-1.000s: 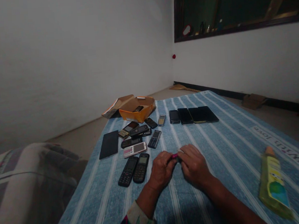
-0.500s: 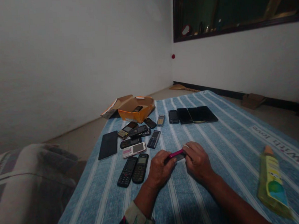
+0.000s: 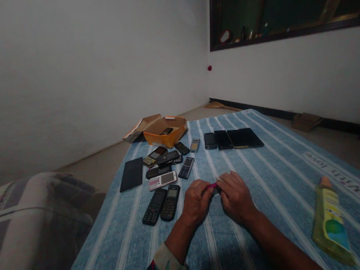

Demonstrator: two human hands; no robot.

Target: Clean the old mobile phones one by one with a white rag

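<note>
A pink-edged phone (image 3: pixel 213 185) is held between my two hands over the striped cloth, with most of it hidden behind my fingers. My left hand (image 3: pixel 196 201) is closed around its left end. Around the right end, the fingers of my right hand (image 3: pixel 236 197) are closed too, almost meeting the left. Left of my left hand, two dark keypad phones (image 3: pixel 170 203) lie side by side. Beyond them are a white and pink phone (image 3: pixel 162 180), a dark blue keypad phone (image 3: pixel 186 168) and several others partly overlapping.
An open orange box (image 3: pixel 164 139) with a phone inside stands at the far left. Black touchscreen phones (image 3: pixel 238 138) lie in a row at the back. A black tablet-like slab (image 3: pixel 131 174) rests near the left edge. A yellow-green bottle (image 3: pixel 331 223) lies at right.
My hands have come closer together around the pink-edged phone, so less of it shows. The phones on the cloth lie as before; the view has shifted slightly.
</note>
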